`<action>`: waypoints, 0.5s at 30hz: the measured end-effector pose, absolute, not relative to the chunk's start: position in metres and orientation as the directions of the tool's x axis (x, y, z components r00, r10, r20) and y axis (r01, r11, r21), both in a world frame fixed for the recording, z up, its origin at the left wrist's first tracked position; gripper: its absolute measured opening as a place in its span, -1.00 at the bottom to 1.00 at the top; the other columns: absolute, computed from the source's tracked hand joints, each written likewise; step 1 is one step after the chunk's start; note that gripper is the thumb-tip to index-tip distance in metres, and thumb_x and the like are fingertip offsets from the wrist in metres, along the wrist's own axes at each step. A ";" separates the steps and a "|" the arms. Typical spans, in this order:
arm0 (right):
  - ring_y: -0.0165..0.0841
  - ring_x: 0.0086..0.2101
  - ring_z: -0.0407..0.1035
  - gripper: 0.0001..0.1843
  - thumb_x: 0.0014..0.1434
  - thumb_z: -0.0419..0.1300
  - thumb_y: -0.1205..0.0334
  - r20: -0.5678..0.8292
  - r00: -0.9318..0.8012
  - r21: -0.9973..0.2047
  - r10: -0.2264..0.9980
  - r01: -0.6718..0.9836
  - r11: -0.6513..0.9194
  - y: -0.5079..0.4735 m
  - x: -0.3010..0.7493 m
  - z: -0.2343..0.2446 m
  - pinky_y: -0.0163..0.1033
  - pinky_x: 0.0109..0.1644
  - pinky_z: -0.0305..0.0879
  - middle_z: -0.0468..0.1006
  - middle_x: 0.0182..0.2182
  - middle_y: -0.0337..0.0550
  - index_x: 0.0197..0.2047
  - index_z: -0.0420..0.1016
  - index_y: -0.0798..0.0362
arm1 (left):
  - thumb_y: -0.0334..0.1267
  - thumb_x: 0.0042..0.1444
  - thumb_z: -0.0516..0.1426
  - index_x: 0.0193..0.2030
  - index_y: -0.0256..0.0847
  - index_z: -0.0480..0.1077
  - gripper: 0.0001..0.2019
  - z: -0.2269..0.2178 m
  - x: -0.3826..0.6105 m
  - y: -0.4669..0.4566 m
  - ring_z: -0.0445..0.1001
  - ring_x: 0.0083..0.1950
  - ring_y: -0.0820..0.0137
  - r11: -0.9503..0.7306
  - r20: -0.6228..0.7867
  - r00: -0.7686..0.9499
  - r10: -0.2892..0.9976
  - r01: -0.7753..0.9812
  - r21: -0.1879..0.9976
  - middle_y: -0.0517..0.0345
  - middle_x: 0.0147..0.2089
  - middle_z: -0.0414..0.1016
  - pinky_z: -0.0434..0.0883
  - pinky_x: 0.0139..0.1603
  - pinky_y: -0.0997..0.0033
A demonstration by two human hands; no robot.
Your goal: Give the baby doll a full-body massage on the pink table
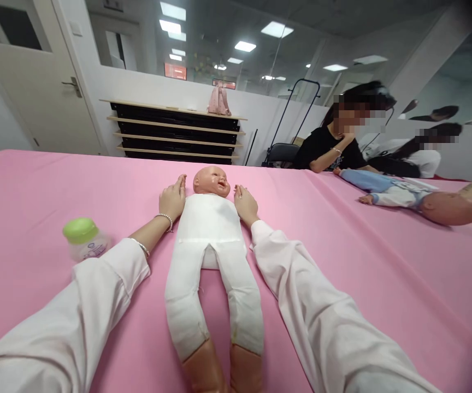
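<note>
A baby doll (210,218) with a bare plastic head and a white cloth body lies on its back on the pink-covered table (137,322), head at the far end and face turned to the right. My left hand (173,198), with a bead bracelet on its wrist, is closed at the doll's shoulder on the left. My right hand (246,204) is closed at the other shoulder. Both hands are beside the doll's head, and the doll's arms are mostly hidden by them. The doll's legs stretch toward me.
A jar with a green lid (82,234) stands left of my left forearm. Another doll (403,194) in blue and white clothes lies on the right side of the table. A person in a black shirt (326,144) sits beyond the far edge. Shelves (176,131) stand behind the table.
</note>
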State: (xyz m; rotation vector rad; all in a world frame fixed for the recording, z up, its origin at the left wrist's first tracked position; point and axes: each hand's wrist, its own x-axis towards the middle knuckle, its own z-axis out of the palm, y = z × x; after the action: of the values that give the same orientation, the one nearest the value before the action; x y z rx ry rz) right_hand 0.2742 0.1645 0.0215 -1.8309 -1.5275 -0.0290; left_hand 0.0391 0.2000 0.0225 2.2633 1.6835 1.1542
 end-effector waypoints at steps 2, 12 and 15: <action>-0.16 -0.01 0.30 -0.62 0.29 -0.19 0.25 0.414 0.279 -0.489 0.866 0.871 -0.046 0.166 0.275 0.021 -0.04 0.01 0.25 0.46 -0.02 0.00 0.01 0.35 0.06 | -0.03 0.28 -0.21 0.24 -0.07 0.24 -0.51 0.023 0.039 0.207 0.43 -0.03 0.15 -0.320 0.386 0.104 0.917 0.770 0.552 -0.03 0.00 0.49 0.31 -0.01 0.18; -0.14 -0.07 0.34 -0.63 0.29 -0.16 0.16 0.366 0.281 -0.468 0.887 0.880 -0.086 0.166 0.275 0.024 -0.08 -0.06 0.27 0.48 -0.06 0.01 0.04 0.33 0.03 | 0.12 0.20 -0.14 0.13 -0.05 0.38 -0.47 0.023 0.037 0.222 0.44 -0.02 0.02 -0.155 0.214 0.024 0.976 0.768 0.621 -0.03 -0.03 0.52 0.32 -0.04 0.03; -0.13 -0.08 0.35 -0.63 0.28 -0.14 0.14 0.365 0.281 -0.478 0.888 0.874 -0.081 0.166 0.275 0.025 -0.06 -0.05 0.27 0.48 -0.08 0.01 0.03 0.33 0.03 | 0.08 0.20 -0.11 0.11 -0.09 0.40 -0.50 0.019 0.035 0.222 0.41 0.05 0.03 -0.172 0.230 0.012 0.973 0.703 0.690 -0.01 0.01 0.50 0.30 0.04 0.03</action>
State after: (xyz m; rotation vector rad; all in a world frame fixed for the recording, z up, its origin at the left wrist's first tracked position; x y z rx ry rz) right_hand 0.2745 0.1658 0.0247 -1.9347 -1.5777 0.0275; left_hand 0.0350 0.2224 0.0195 1.9152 1.7160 0.9634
